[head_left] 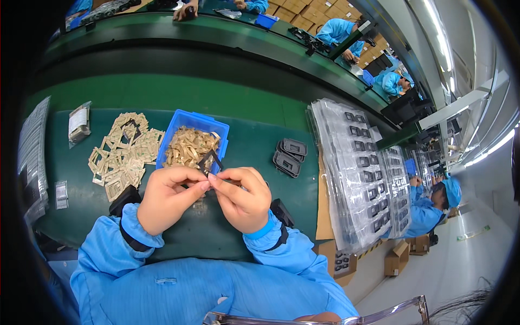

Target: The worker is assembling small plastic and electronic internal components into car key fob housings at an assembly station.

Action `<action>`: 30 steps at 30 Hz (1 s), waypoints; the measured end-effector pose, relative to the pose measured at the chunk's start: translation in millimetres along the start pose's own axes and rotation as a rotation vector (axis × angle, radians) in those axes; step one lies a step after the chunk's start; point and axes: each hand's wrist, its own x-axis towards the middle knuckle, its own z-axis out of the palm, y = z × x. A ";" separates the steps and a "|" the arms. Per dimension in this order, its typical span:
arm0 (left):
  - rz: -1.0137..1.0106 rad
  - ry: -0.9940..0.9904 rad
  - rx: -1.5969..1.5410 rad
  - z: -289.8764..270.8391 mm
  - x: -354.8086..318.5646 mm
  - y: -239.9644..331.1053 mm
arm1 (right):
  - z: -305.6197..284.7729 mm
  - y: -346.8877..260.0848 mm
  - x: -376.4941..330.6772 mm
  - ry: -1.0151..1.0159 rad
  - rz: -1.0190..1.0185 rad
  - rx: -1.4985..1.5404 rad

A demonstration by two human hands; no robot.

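Note:
My left hand (170, 199) and my right hand (244, 200) meet over the green table, thumbs and forefingers pinched together. Between their fingertips is a thin black frame-shaped piece (217, 160), standing up at a slant; its lower part is hidden by the fingers. Just beyond it sits a blue bin (223, 130) holding many tan paper strips (189, 145). Left of the bin lies a loose heap of tan frame-shaped paper pieces (122, 151), with another black frame (130, 129) on top. To the right, several black oval-cornered plastic housings (290, 156) lie together.
Clear plastic trays (355, 173) with black parts are stacked at the right. Clear plastic sheets (35, 151) stand at the far left, near a small bagged packet (79, 124). Dark objects lie beside both wrists. Co-workers in blue sit across and at the right.

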 end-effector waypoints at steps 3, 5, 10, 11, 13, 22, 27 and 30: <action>-0.035 -0.042 0.005 -3.0 1.5 1.7 | 1.6 3.0 -0.9 0.022 -0.059 -0.006; 0.002 -0.029 0.071 -2.7 1.0 -1.1 | 1.7 1.6 0.2 0.015 -0.062 0.003; 0.065 0.000 0.164 -2.0 0.4 1.0 | 5.2 0.3 3.6 0.000 -0.080 0.057; 0.104 0.002 0.187 -2.4 0.4 -1.3 | 5.3 0.1 4.3 -0.007 -0.088 0.069; 0.219 0.006 0.270 -7.3 -1.6 -1.8 | 7.7 -1.6 2.0 -0.027 0.014 0.160; 0.583 0.198 0.883 -22.3 18.1 2.2 | 3.8 4.0 -9.2 0.106 0.789 0.708; 0.559 0.234 0.966 -28.6 16.5 3.1 | 4.1 3.6 -6.2 0.064 0.871 0.788; 0.434 0.183 0.740 -19.1 12.8 12.3 | 1.5 7.6 -9.3 0.084 0.884 0.873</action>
